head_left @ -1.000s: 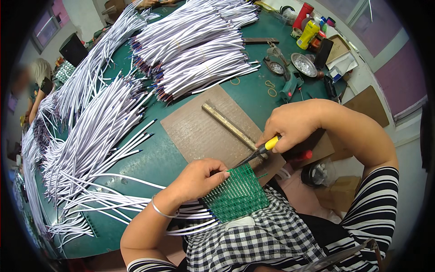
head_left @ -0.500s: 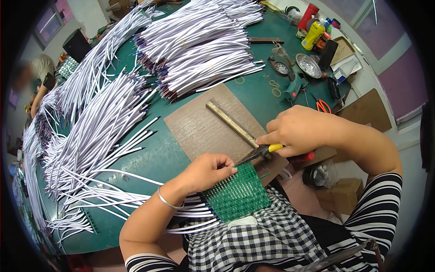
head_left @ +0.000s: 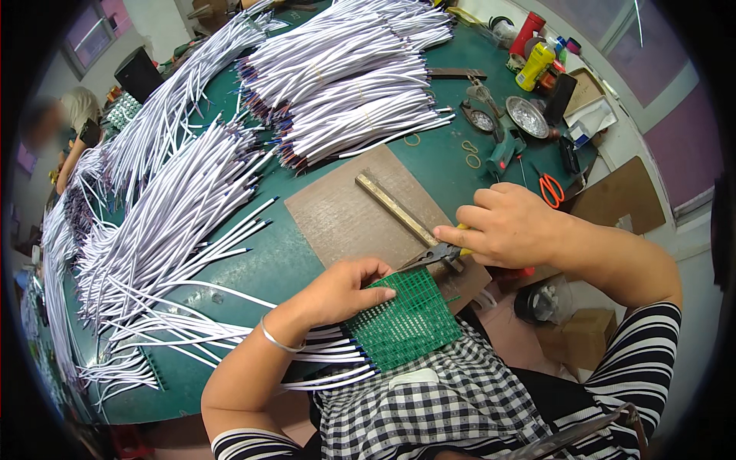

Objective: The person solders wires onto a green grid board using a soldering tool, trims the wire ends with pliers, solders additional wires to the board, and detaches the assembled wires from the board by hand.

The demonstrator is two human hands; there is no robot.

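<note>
My left hand [head_left: 345, 290] grips the upper left edge of a green circuit-board panel [head_left: 402, 326], its thumb on the face. The panel leans over my checked apron at the table's near edge. White cables [head_left: 326, 356] with blue ends run leftward from its left side. In my right hand [head_left: 510, 230] is a pair of pliers [head_left: 441, 254] with yellow handles, its index finger stretched along them. The plier jaws lie at the panel's top edge, close to my left fingertips; what sits between them is too small to make out.
A brass-coloured bar [head_left: 392, 207] lies on a brown board [head_left: 337, 203] just beyond. Bundles of white cable [head_left: 165, 199] cover the table's left and back. Orange-handled scissors [head_left: 550, 190], a green glue gun [head_left: 506, 149] and a metal dish [head_left: 527, 115] stand right. Another person's arm [head_left: 69, 165] shows far left.
The pliers have turned a little, showing more of their flat side at the panel's top edge. The panel has tilted slightly. Both hands keep their holds, and the whole view has shifted a little.
</note>
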